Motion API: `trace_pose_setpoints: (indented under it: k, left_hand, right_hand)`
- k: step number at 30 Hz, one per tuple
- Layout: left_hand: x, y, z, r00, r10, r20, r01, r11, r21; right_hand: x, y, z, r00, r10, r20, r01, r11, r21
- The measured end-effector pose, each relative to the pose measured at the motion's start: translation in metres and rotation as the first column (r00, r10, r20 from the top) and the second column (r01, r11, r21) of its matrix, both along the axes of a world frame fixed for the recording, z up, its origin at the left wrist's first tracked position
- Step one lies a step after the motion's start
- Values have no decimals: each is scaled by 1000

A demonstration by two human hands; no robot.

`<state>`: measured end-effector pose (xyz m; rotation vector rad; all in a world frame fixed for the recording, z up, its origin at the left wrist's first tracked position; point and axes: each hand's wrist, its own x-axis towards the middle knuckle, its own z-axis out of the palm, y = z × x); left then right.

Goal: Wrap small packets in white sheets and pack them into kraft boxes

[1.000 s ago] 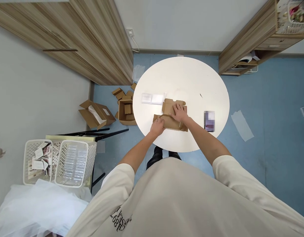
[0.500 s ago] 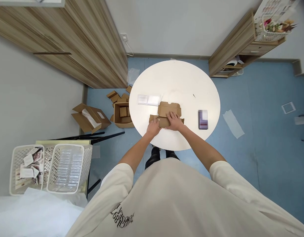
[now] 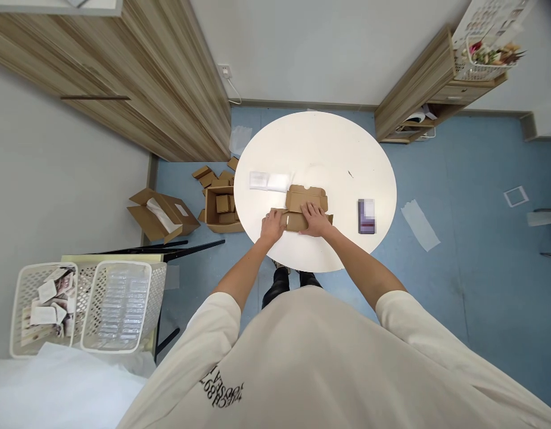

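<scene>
An unfolded brown cardboard box (image 3: 297, 223) lies on the white round table, its lid panel (image 3: 307, 198) spread flat toward the far side. My left hand (image 3: 272, 227) is closed around the flap at the box's left end. On the right part, my right hand (image 3: 316, 220) grips the near wall, fingers over the top and thumb at the near edge. Beyond the box to the left lies a clear-and-white plastic packet (image 3: 269, 181). A purple box-like item (image 3: 367, 217), partly blurred out, rests on the table's right side.
A carton (image 3: 224, 227) of small brown boxes stands on the floor left of the table (image 3: 320, 134), beside another open carton (image 3: 162, 213). White baskets (image 3: 117, 307) with clear packs and cards sit at lower left. A wooden cabinet (image 3: 159, 71) rises behind.
The box's near part has been folded up narrower. My right hand came nearer from the lid panel to the near wall; my left hand shifted slightly left. The camera view turned a little.
</scene>
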<state>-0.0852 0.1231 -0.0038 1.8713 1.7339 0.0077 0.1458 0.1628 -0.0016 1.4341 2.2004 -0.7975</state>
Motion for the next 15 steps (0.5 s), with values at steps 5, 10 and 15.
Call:
trace_pose_setpoints:
  k: [5,10,15]
  left_hand:
    - [11,-4,-5,992,124,-20,-122,989,82]
    - [11,-3,-9,992,102,73,-102,995,-6]
    - [7,0,-2,990,83,109,-79,996,-45]
  right_hand:
    - [0,0,1,1000,-2,6,2,1000,4]
    - [-1,1,1,1000,-11,5,11,1000,-7]
    - [-1,3,2,1000,-12,1,12,1000,3]
